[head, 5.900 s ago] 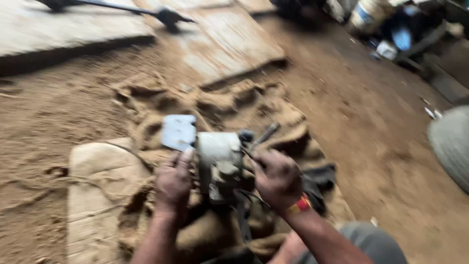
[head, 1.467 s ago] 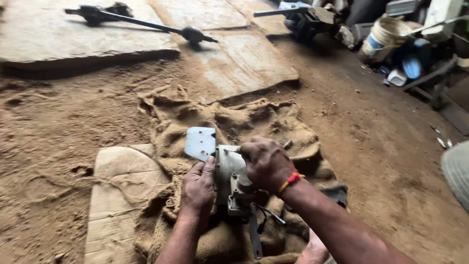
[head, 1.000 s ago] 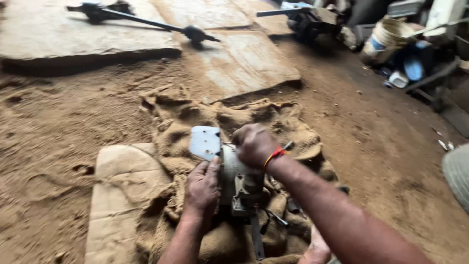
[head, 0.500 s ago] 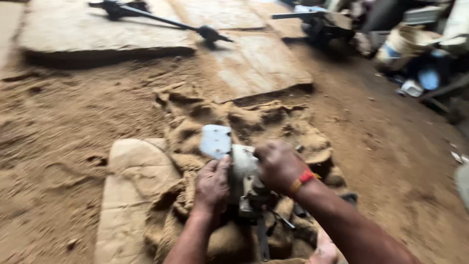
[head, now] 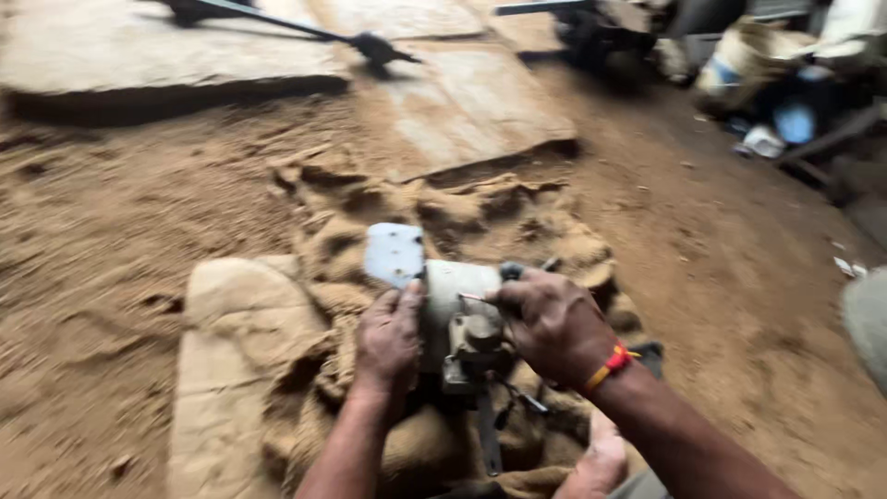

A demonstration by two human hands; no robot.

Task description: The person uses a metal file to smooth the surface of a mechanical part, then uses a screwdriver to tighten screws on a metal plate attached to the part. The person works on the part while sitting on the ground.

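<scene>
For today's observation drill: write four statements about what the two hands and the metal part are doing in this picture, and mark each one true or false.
1. Both hands grip a grey metal machine part. True.
2. The part lies on bare concrete. False: it rests on burlap sacking.
3. The right hand has a red and orange band at the wrist. True.
4. The left hand holds a hammer. False: it rests on the part beside a flat plate.

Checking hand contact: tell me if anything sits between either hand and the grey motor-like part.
Nothing visible does. The left hand rests against the motor-like part beside its flat plate, and the right hand grips its other side.
</scene>
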